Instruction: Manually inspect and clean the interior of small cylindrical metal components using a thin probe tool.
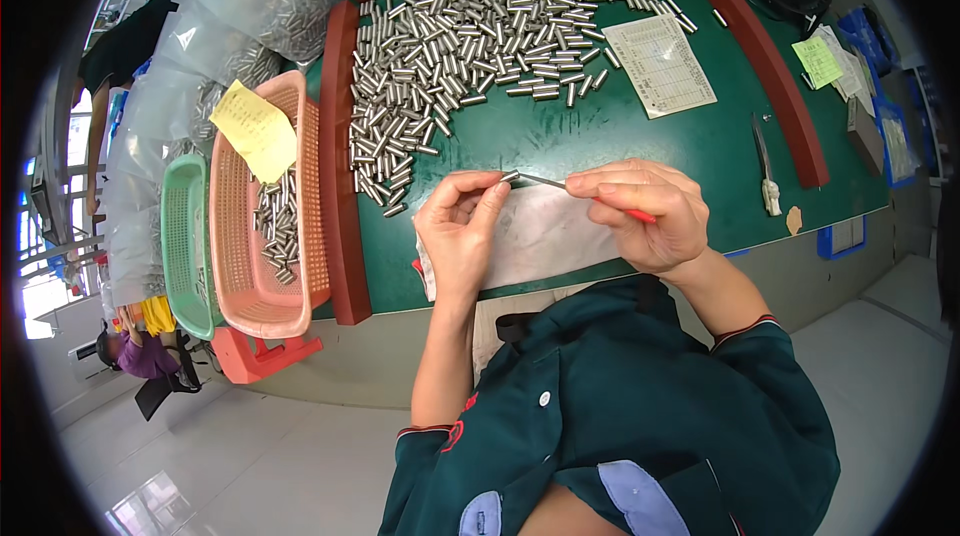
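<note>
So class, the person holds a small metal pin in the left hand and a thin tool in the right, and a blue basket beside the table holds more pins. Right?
Not quite. The head view shows the basket holding pins is pink, not blue. The rest stands: left hand pinches a pin, right hand holds a thin tool.

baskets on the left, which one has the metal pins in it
The pink basket, with a yellow note across it; the green basket outside it shows no pins.

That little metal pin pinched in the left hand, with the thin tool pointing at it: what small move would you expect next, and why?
Probably a slight push of the thin tool into the end of the metal pin. The left hand pinches the pin at its fingertips, the right hand holds the red-handled tool level, and its tip sits right at the pin's end, above the white cloth.
</note>
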The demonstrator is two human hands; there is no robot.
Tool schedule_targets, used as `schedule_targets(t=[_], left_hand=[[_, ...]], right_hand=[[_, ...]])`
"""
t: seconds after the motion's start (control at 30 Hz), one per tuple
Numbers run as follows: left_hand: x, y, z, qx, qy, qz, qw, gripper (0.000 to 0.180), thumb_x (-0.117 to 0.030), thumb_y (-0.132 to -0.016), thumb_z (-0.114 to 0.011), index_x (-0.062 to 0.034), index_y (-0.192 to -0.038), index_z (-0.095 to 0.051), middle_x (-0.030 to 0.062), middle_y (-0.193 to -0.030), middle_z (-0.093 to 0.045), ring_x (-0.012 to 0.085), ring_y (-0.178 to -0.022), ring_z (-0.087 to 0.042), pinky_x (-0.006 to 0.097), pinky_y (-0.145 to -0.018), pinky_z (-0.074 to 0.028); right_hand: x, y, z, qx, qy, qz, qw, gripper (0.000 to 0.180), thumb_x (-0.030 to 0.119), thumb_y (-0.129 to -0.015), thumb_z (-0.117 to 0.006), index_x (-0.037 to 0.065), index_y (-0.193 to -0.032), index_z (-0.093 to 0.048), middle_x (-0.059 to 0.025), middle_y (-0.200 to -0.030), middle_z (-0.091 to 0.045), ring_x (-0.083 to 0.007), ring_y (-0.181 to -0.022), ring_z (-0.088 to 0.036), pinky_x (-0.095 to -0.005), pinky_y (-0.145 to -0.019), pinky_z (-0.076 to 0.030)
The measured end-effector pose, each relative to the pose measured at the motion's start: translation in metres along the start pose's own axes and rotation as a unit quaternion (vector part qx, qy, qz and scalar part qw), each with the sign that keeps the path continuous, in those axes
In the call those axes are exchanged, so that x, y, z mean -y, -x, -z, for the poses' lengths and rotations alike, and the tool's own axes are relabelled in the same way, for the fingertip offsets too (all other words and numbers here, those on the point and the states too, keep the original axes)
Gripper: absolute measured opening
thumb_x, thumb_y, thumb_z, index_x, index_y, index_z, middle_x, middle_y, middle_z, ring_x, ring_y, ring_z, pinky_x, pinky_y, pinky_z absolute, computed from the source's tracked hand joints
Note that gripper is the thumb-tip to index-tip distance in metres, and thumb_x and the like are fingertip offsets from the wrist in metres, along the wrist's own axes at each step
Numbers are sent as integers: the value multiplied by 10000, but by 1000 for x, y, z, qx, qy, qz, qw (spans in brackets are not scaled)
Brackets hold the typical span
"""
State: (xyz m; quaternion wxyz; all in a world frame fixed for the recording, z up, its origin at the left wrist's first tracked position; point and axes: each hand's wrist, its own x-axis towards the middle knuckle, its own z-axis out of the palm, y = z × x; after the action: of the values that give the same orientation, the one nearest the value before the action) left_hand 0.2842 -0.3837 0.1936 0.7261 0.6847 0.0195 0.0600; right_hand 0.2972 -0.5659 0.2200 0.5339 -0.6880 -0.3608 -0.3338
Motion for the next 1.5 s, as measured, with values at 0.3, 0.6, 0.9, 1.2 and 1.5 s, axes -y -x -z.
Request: schedule_targets(t=[0.3,0.6,0.9,1.2,1.5], left_hand=[[-1,0,-1,-17,14,32,999,103,84,-748,-619,52,-843,-600,73,-837,-607,96,-751,-573,201,-691,-467],[-3,-1,-3,-7,-3,-27,1000,109,93,-747,-612,56,-848,-599,77,-844,-604,104,-759,-568,213,-700,-468],[-3,0,-3,9,-30,-17,999,103,86,-750,-610,60,-849,-599,85,-858,-602,106,-772,-563,208,-703,-461],[-4,-2,1,-24,-8,29,999,88,49,-787,-591,48,-874,-595,78,-803,-599,123,-726,-583,225,-689,-470],[0,-7,7,17,198,76,977,109,-57,-855,-548,27,-919,-577,104,-736,-623,124,-631,-576,236,-602,-467]], right_hand=[[3,-2,-1,28,-36,-11,999,179,26,-758,-635,11,-900,-528,-127,-805,-653,-245,-712,-658,-297,-594,-531],[4,-6,1,72,-47,-10,996,147,55,-852,-525,25,-984,-468,-155,-820,-646,-289,-744,-656,-349,-602,-540],[4,-2,0,35,-92,9,995,162,-29,-758,-601,-6,-902,-531,-153,-843,-649,-266,-753,-658,-312,-609,-539],[6,-5,8,38,-99,-42,993,193,56,-868,-499,52,-1055,-453,-180,-863,-638,-318,-765,-649,-384,-643,-545],[8,-3,0,40,-132,-12,990,175,81,-851,-537,52,-1003,-456,-144,-903,-630,-322,-781,-646,-375,-613,-548]])
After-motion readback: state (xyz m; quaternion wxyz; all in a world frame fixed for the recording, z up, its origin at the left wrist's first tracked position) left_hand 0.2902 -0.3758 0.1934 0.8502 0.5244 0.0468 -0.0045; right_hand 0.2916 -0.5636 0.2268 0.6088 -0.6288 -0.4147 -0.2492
